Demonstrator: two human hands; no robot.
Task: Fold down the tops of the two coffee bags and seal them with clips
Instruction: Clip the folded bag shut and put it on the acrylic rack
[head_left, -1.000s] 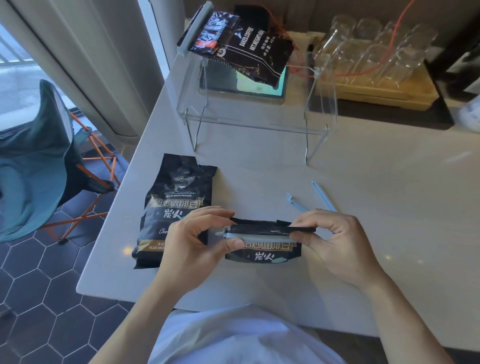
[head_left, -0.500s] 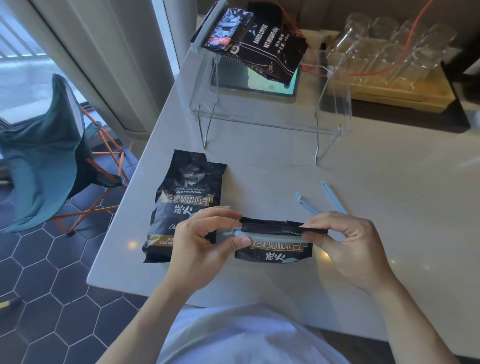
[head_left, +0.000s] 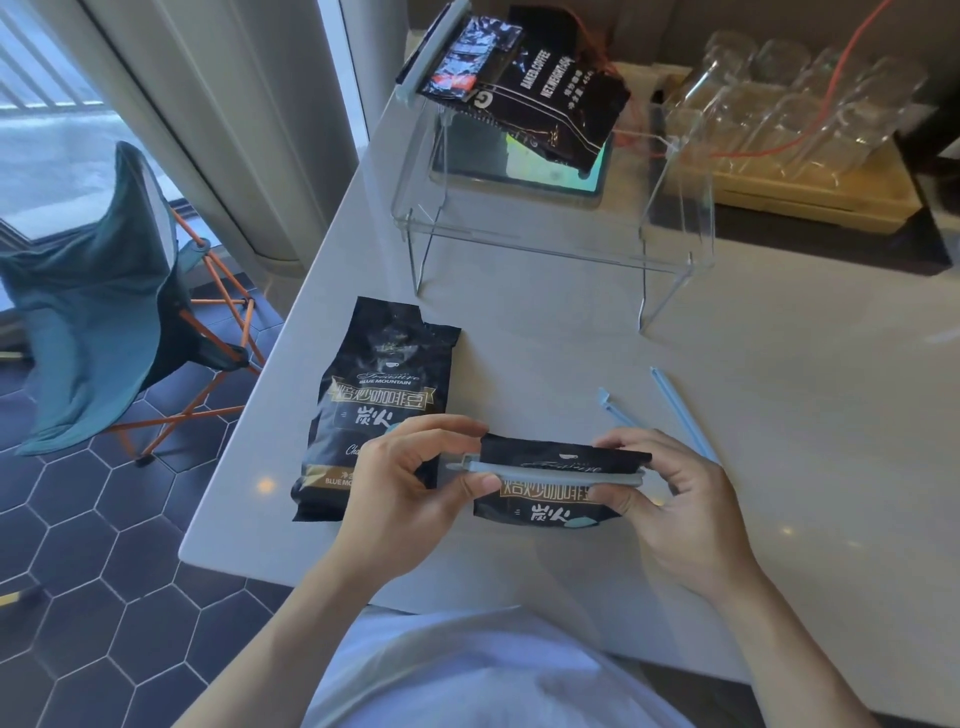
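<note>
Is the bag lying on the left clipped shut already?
No, the left bag lies flat with no clip on its top; a spare clip lies on the table.

Right hand hides spare clip's near end.

The folded coffee bag was glossy black foil-like film, its clip smooth pale blue plastic. Left of it, the flat bag had the same sheen. Behind stood a clear acrylic stand on the smooth, matt white table.
</note>
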